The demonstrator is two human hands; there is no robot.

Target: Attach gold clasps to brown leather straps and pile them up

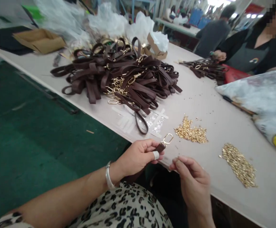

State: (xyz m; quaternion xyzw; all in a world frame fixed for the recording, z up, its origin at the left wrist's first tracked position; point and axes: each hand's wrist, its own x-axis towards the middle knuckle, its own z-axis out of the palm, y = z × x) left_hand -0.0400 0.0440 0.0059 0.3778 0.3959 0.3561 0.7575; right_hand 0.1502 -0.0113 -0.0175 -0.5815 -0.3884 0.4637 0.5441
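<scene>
My left hand [142,155] is closed on the end of a dark brown leather strap [161,147], with white tape round the thumb. From the strap's tip sticks out a gold-coloured snap hook [168,138], over the table's front edge. Just to the right, my right hand [192,177] has thumb and fingertips pinched together; whatever they hold is too small or hidden to name. Beyond both hands lies a heap of small shiny gold metal pieces [191,131]. A second heap of paler gold pieces [239,165] lies farther right.
A big pile of brown leather straps [126,76] with gold hooks covers the table's middle. Behind it are clear plastic bags [109,20] and an open cardboard box [40,40]. At right, a co-worker [252,47] sits beyond a large plastic bag [259,91] and more straps [204,68].
</scene>
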